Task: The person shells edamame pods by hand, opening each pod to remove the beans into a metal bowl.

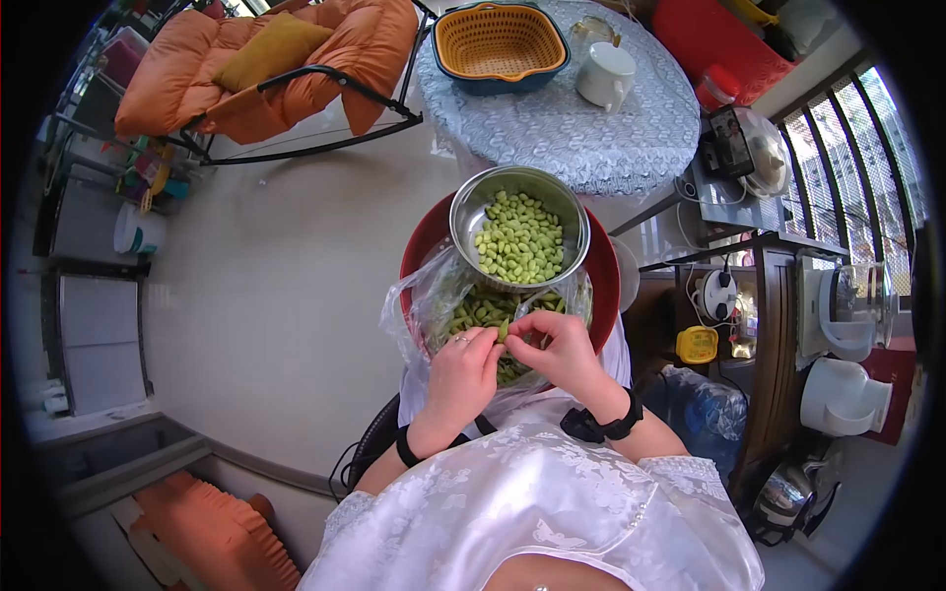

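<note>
A green pod (503, 331) is pinched between the fingertips of my left hand (463, 372) and my right hand (560, 353). Both hands are over a clear plastic bag (422, 295) of green pods (477, 309), which lies in a red basin (609, 286) on my lap. Shelled green beans (519, 239) partly fill a steel bowl (471, 209) resting at the basin's far side, just beyond my hands. A ring shows on my left hand, and dark bands circle both wrists.
Ahead stands a table (591, 148) with a patterned cloth, an orange basket (501, 41) and a white mug (605, 76). An orange cushioned chair (370, 49) is at the upper left. Shelves with appliances and a water bottle (695, 409) stand on the right.
</note>
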The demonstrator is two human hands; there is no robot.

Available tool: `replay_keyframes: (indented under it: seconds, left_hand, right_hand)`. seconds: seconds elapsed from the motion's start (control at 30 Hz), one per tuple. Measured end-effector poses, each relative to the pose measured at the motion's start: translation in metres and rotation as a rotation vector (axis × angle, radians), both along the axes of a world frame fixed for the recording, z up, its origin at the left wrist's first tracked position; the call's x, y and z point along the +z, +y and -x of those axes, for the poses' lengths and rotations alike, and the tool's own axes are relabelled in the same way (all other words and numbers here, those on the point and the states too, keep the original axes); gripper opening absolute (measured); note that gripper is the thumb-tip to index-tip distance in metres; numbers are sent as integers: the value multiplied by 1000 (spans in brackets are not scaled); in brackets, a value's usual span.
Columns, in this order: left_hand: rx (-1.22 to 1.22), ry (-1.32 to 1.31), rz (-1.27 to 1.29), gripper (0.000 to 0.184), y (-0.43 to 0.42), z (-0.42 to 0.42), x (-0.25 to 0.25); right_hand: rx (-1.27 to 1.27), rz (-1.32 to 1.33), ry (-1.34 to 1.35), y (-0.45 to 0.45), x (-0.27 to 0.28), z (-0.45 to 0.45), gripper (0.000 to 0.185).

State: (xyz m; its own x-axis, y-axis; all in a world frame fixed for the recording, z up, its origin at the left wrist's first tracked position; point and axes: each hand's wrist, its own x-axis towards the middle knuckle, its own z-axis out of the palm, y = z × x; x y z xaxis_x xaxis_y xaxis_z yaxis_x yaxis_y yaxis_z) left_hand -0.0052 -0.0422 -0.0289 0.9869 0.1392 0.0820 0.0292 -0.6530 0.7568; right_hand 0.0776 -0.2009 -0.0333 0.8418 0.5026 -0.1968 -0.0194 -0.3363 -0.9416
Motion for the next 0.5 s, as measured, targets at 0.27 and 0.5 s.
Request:
replay_keyframes:
  seconds: [0.27, 0.5]
  left_hand:
    - [30, -62, -146, 18, -3, -4, 3]
    - [44, -99, -155, 21, -9, -5, -1]
  right_hand:
    - [-58, -23, -89, 10, -9, 4, 14]
    - [-132, -208, 56, 11, -22, 9, 10]
